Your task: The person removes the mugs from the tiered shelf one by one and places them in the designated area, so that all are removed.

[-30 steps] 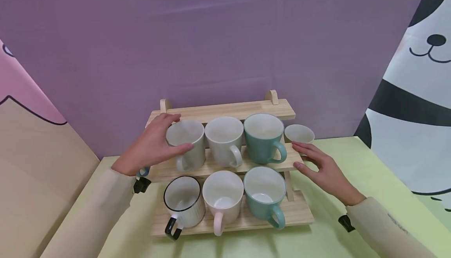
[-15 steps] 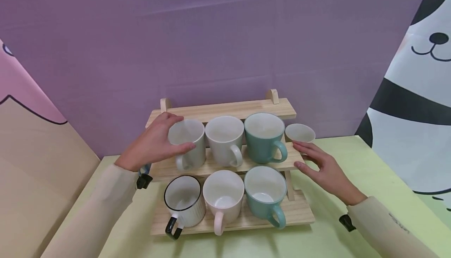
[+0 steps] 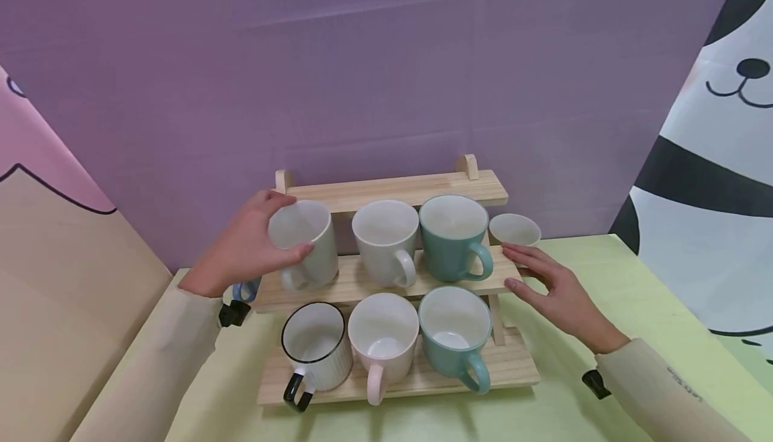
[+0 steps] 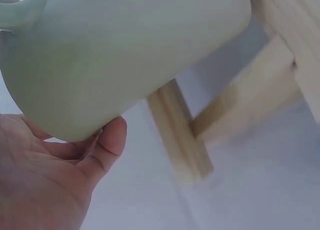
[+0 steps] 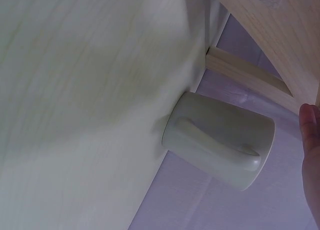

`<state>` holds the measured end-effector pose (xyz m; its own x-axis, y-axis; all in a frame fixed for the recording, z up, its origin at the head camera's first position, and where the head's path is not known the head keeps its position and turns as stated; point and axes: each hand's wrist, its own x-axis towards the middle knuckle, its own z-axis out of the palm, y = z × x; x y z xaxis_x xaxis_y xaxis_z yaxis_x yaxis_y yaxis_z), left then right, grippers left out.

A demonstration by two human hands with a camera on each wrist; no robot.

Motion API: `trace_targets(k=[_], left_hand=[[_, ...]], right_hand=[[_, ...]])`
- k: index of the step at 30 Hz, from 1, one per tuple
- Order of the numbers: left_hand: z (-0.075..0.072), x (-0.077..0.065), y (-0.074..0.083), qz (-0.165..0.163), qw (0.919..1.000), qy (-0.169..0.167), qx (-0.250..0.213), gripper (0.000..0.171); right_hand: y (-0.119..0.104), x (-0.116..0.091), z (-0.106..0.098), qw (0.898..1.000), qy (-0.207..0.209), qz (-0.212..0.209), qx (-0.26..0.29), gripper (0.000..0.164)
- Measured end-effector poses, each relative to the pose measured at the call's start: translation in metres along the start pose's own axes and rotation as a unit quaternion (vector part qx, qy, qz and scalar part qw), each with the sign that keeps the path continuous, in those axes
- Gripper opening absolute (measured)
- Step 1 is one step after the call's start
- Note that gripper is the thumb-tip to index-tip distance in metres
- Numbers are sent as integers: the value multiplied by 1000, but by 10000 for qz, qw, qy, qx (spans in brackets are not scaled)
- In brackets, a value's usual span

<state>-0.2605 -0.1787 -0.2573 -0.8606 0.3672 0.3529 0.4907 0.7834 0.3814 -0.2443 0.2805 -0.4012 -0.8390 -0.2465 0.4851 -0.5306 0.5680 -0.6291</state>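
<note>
A three-tier wooden mug rack (image 3: pixel 386 190) stands against the purple backdrop. My left hand (image 3: pixel 247 241) grips a white mug (image 3: pixel 323 247) by its sides, at the left end of the middle tier. Whether its base touches the board is unclear. In the left wrist view, fingers (image 4: pixel 112 135) meet the edge of a large pale mug (image 4: pixel 135 49). My right hand (image 3: pixel 558 294) holds the right end of the middle tier, thumb near its front corner; only part of that hand shows in the right wrist view.
Beside the held mug stand another white mug (image 3: pixel 384 241) and a teal mug (image 3: pixel 453 247). Below are a black-rimmed mug (image 3: pixel 326 355), a pink mug (image 3: pixel 392 348) and a second teal mug (image 3: pixel 447 348). Behind the rack's right end, a white mug (image 5: pixel 225 135) stands on the table (image 5: pixel 75 89).
In the last half second my left hand has shifted left with the white mug, widening the gap to the white mug beside it. My right hand has stayed put.
</note>
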Motion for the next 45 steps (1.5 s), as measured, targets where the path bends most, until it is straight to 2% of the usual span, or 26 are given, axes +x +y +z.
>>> trace_targets(k=[4,9,14,20,25,28,35,45], left_hand=[[-14,-12,-7,9,9997,225,115,72],[-33,-33,-20,394,9976,504,266,66],[-50,-56,-35,498,9972,477,291,66],[-53,-86,-64,530,9966,424,473,68],[-53,-107,-81,569,9948,626,566,69],[-52,-113,-86,557,9942,685,616,68],[-38,-117,-100,228,9976,458,468,69],[7,-117,-109,367,9968,300,647,70]], right_hand=[[1,0,0,10000,3,58,2,52],[-1,0,-2,9999,-20,105,32,52],[-3,-1,-4,10000,-18,95,24,53],[-1,0,-2,9999,1,102,54,52],[-3,1,-2,9999,-49,127,-12,52],[-5,1,-4,9999,-42,116,-58,53],[-4,0,-5,9999,-21,126,-57,52],[-3,0,-5,9998,-52,188,-97,52]])
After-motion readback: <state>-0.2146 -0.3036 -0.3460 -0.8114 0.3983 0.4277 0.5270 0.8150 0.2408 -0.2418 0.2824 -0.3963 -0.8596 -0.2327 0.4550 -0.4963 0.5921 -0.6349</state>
